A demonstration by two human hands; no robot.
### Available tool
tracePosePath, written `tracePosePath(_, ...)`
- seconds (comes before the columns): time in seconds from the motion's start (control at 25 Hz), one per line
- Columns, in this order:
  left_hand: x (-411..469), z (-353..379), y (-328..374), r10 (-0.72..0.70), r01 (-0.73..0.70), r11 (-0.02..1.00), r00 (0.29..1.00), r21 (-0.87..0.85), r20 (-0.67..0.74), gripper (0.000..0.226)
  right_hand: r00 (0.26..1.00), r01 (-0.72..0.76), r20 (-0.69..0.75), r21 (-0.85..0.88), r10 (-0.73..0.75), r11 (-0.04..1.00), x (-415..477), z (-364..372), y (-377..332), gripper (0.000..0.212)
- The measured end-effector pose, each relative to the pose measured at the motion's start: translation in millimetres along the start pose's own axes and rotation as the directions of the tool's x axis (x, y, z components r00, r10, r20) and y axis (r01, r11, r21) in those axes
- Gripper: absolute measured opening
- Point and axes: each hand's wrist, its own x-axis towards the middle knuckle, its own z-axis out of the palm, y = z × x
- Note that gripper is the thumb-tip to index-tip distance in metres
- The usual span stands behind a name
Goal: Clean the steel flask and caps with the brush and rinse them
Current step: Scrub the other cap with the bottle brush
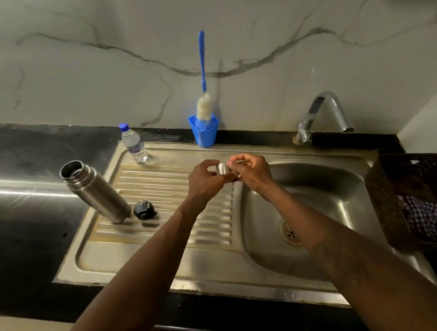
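Observation:
The steel flask (94, 192) stands open and uncapped on the ribbed drainboard (161, 194) at the left. A black inner cap (143, 210) lies right beside its base. Between my two hands, over the drainboard's right edge, is a small steel cap (222, 168). My left hand (204, 178) and my right hand (251, 171) both curl their fingers around it. The blue-handled bottle brush (204, 81) stands bristles down in a blue holder (204, 132) at the back wall, beyond my hands.
A clear plastic water bottle with a blue lid (134, 145) stands at the drainboard's back left. The sink basin (322, 203) with its drain lies under my right arm, the tap (322, 114) behind it. A dark basket (418, 199) holding checked cloth sits at the right.

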Motion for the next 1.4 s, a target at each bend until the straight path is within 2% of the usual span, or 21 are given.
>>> tracePosePath(0.04,2,8,3,-0.093,0.098,0.984,0.995,-0.148,0.038,0.056,0.999,-0.017,-0.04,0.056,0.019,0.998,-1,-10,-1,0.023)
tracePosePath(0.12,2,21,13,-0.21,0.251,0.877,0.967,-0.41,0.141,0.04,0.996,-0.034,-0.079,0.13,0.045,0.991,0,-29,-1,0.016)
tracePosePath(0.24,-1,35,27,-0.23,0.345,0.733,0.937,-0.587,0.263,0.044,0.995,-0.009,-0.1,0.13,0.022,0.991,3,-45,-2,0.011)
tracePosePath(0.36,-3,44,37,-0.172,0.355,0.693,0.927,-0.627,0.334,0.048,0.994,0.044,-0.104,0.123,-0.031,0.991,6,-52,-9,0.009)
tracePosePath(0.56,5,38,38,-0.143,0.346,0.791,0.906,-0.504,0.398,0.068,0.989,0.111,-0.094,0.009,-0.11,0.994,20,-44,-26,0.006)
tracePosePath(0.68,11,23,36,-0.038,0.339,0.748,0.88,-0.57,0.474,0.051,0.986,0.153,-0.052,-0.052,-0.156,0.987,30,-38,-34,0.005)
tracePosePath(0.76,16,13,35,-0.016,0.336,0.73,0.879,-0.595,0.477,0.042,0.982,0.183,-0.03,-0.08,-0.186,0.98,34,-33,-36,0.005)
tracePosePath(0.84,26,8,32,-0.055,0.315,0.736,0.91,-0.599,0.411,0.041,0.975,0.218,-0.022,-0.097,-0.221,0.971,40,-25,-40,0.006)
tracePosePath(0.88,32,6,34,-0.103,0.294,0.753,0.936,-0.588,0.335,0.04,0.971,0.234,-0.028,-0.107,-0.239,0.966,43,-19,-43,0.006)
tracePosePath(0.96,47,2,37,-0.251,0.264,0.805,0.963,-0.532,0.098,0.041,0.964,0.25,-0.058,-0.151,-0.261,0.956,52,-10,-52,0.009)
tracePosePath(1.0,55,-1,39,-0.316,0.259,0.825,0.948,-0.502,-0.029,0.041,0.961,0.252,-0.071,-0.186,-0.269,0.95,58,-7,-58,0.012)
tracePosePath(1.08,70,-10,45,-0.384,0.262,0.843,0.905,-0.471,-0.184,0.041,0.957,0.25,-0.086,-0.234,-0.276,0.94,72,2,-72,0.023)
tracePosePath(1.24,95,-19,50,-0.369,0.249,0.897,0.876,-0.364,-0.309,0.035,0.968,0.219,-0.053,-0.304,-0.246,0.927,101,22,-97,0.056)
tracePosePath(1.4,122,-20,50,-0.314,0.252,0.946,0.865,-0.202,-0.391,0.044,0.963,0.247,-0.004,-0.38,-0.268,0.891,121,38,-114,0.064)
